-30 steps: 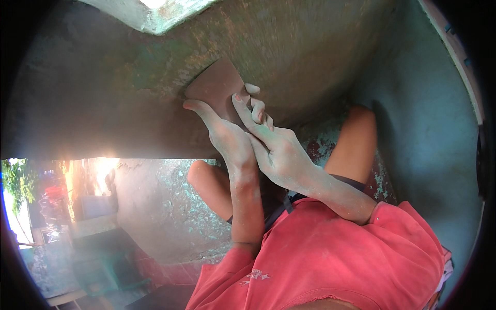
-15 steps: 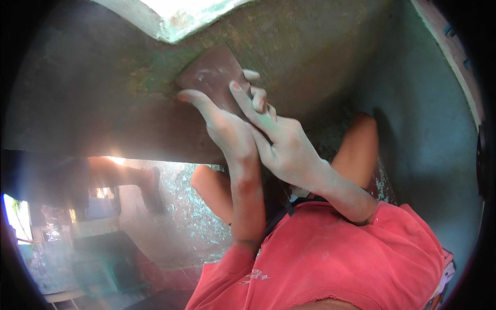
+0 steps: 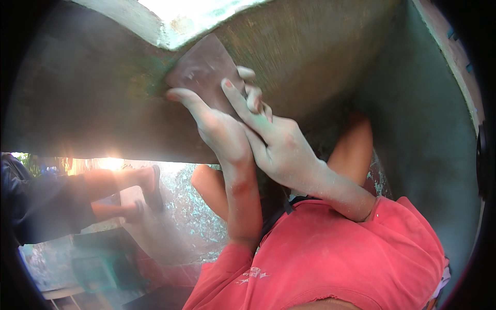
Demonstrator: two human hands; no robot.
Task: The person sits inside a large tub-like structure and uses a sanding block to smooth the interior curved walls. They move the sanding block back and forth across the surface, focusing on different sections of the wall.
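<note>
A brown sheet of sandpaper (image 3: 204, 70) lies against the wall (image 3: 305, 57), close under the corner of the bright opening. My left hand (image 3: 222, 129) grips its lower left side, with the thumb stretched along the edge and the other fingers hidden behind the sheet. My right hand (image 3: 279, 137) overlaps the left at the wrist and closes on the sheet's lower right side, the index finger lying on its face. Pale dust coats both hands and the right forearm.
At upper centre is the pale ledge (image 3: 181, 28) of a bright opening. A side wall (image 3: 434, 155) rises on the right. Another person's legs (image 3: 119, 183) show at the left, above a hazy green chair (image 3: 106, 258). My bent knees flank my arms.
Both hands and the sandpaper have shifted slightly up and left, nearer the opening's corner in the picture. More of the other person's legs and dark shorts now shows at the left.
</note>
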